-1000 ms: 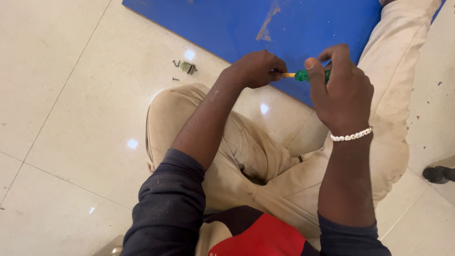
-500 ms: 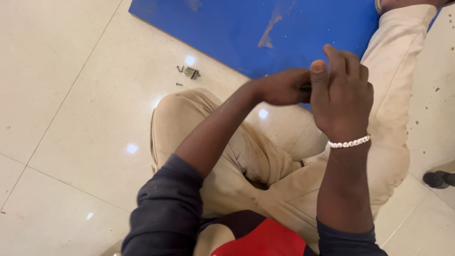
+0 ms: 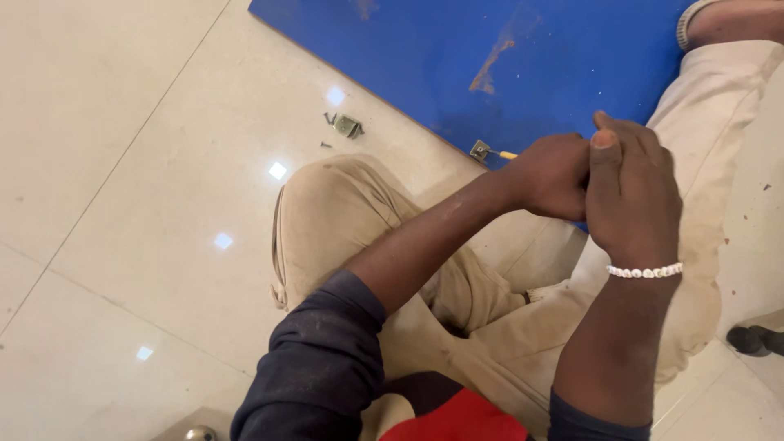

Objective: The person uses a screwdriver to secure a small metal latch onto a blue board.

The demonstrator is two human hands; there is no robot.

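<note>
My left hand (image 3: 551, 175) and my right hand (image 3: 633, 192) are pressed together above my right knee, both closed around a screwdriver. Only the screwdriver's yellow end (image 3: 508, 154) shows, sticking out of my left fist; its handle is hidden inside my right hand. That yellow end points at a small metal bracket (image 3: 480, 149) on the near edge of a blue board (image 3: 425, 65) lying on the floor. A white bead bracelet circles my right wrist. I sit cross-legged in beige trousers.
A loose metal fitting (image 3: 347, 125) with small screws beside it lies on the white tiled floor left of the board. My foot (image 3: 723, 20) rests on the board's far right. A black shoe (image 3: 755, 339) is at the right edge.
Both hands have moved down and closed together. The green handle seen a second ago is now covered by my right hand. The view has shifted, so the bracket on the board's edge is now visible.
</note>
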